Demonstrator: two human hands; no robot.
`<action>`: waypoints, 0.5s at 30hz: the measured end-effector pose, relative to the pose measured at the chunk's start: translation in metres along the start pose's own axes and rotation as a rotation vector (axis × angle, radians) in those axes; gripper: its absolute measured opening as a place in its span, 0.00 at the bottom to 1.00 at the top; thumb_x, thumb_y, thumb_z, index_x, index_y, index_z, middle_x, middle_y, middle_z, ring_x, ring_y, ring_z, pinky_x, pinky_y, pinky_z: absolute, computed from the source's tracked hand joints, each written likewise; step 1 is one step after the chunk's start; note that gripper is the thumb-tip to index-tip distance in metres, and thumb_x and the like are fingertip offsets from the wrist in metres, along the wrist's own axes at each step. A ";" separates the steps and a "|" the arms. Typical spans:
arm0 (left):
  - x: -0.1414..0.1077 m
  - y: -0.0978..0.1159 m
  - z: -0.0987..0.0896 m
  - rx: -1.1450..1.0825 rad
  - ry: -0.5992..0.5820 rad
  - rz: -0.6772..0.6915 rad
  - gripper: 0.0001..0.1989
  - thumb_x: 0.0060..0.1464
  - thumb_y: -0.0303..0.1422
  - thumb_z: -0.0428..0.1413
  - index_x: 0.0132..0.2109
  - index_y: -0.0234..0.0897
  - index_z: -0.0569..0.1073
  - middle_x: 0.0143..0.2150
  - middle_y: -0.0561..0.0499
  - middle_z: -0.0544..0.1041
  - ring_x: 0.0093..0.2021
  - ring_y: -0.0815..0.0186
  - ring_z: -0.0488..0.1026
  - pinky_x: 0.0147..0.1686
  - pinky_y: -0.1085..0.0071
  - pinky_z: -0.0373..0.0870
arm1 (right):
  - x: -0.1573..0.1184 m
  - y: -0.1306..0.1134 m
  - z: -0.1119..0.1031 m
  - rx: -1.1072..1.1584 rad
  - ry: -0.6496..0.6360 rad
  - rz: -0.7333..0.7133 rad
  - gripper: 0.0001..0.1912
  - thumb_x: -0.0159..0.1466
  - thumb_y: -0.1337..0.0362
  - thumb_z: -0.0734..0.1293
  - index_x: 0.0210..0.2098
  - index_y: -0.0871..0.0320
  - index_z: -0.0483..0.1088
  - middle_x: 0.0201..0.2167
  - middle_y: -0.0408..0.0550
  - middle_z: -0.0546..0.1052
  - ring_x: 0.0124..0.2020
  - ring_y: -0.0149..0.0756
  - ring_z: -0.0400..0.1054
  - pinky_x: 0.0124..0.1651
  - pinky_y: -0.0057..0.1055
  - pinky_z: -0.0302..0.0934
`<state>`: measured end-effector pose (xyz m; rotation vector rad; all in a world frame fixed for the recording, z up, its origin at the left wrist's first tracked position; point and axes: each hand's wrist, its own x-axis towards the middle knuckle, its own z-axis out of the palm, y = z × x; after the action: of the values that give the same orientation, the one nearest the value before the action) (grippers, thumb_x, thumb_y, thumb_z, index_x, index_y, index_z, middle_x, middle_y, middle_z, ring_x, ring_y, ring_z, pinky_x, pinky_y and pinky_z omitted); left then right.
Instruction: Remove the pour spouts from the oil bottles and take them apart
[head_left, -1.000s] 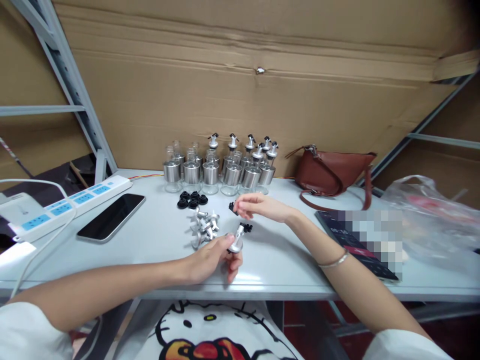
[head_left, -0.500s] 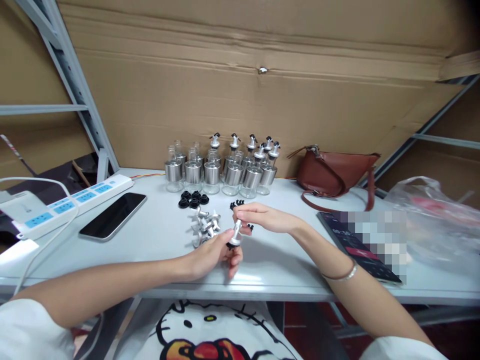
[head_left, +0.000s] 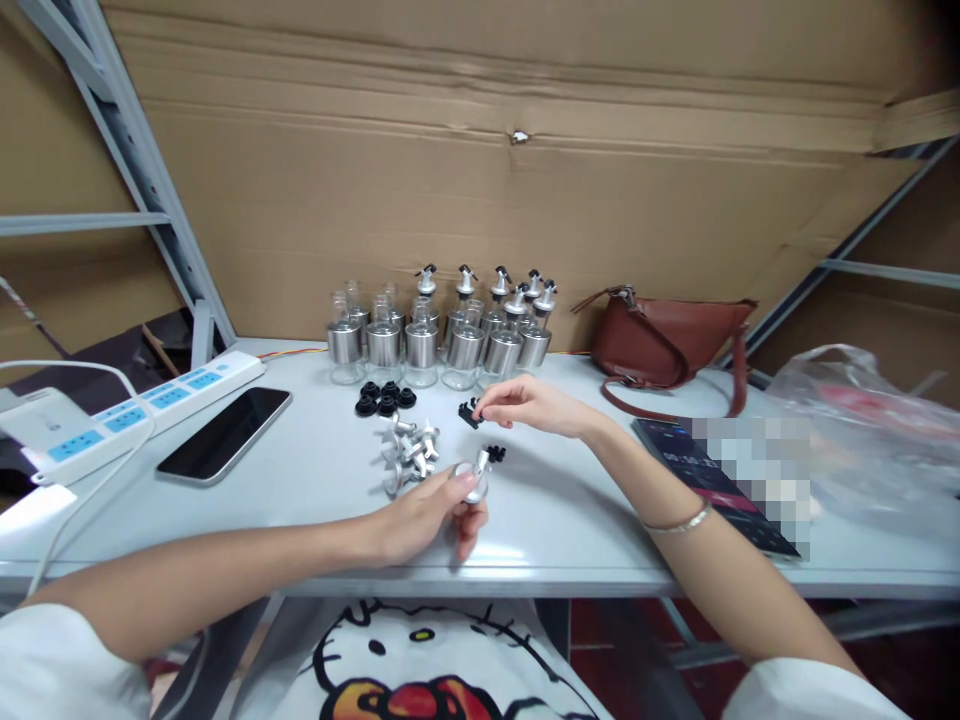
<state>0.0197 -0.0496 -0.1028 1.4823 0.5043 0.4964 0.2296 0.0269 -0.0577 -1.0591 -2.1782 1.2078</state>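
Note:
My left hand [head_left: 431, 513] holds a silver pourer top [head_left: 473, 484] between thumb and fingers near the table's front. Farther back, my right hand [head_left: 529, 406] has its fingertips pinched at a small group of black clips [head_left: 470, 412]; whether one is gripped is hidden. Small black parts [head_left: 496, 454] lie just beyond the held top. Left of my hands is a pile of silver pourer tops [head_left: 409, 452], with black round stoppers [head_left: 385, 398] behind it. Several glass bottles with steel bands [head_left: 421, 345] stand in rows at the back, some carrying pourers [head_left: 502, 283].
On the left lie a black phone [head_left: 225, 435] and a white power strip [head_left: 161, 405] with a cable. A brown handbag [head_left: 660, 342], a tablet [head_left: 712, 490] and a clear plastic bag [head_left: 877, 440] occupy the right. Cardboard [head_left: 525, 220] rises behind the bottles.
My right hand has moved from the silver top back to the black clips. In my left hand the top is turned, its round base now more visible.

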 end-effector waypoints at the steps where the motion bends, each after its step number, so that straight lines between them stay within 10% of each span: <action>1: 0.000 0.000 0.000 -0.001 0.003 -0.001 0.27 0.55 0.57 0.41 0.27 0.36 0.59 0.24 0.56 0.61 0.22 0.71 0.61 0.29 0.69 0.60 | 0.000 0.003 -0.003 -0.009 -0.022 0.035 0.14 0.56 0.56 0.68 0.34 0.62 0.73 0.28 0.45 0.73 0.26 0.27 0.61 0.30 0.26 0.56; 15: 0.000 -0.003 -0.001 -0.006 0.012 -0.004 0.27 0.56 0.56 0.41 0.28 0.35 0.61 0.24 0.54 0.63 0.23 0.71 0.62 0.31 0.69 0.60 | 0.004 0.031 -0.014 -0.282 -0.143 0.180 0.06 0.48 0.68 0.68 0.28 0.61 0.73 0.24 0.42 0.74 0.27 0.30 0.65 0.34 0.27 0.58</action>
<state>0.0188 -0.0490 -0.1062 1.4734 0.5148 0.5033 0.2495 0.0472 -0.0766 -1.3451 -2.4620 1.1013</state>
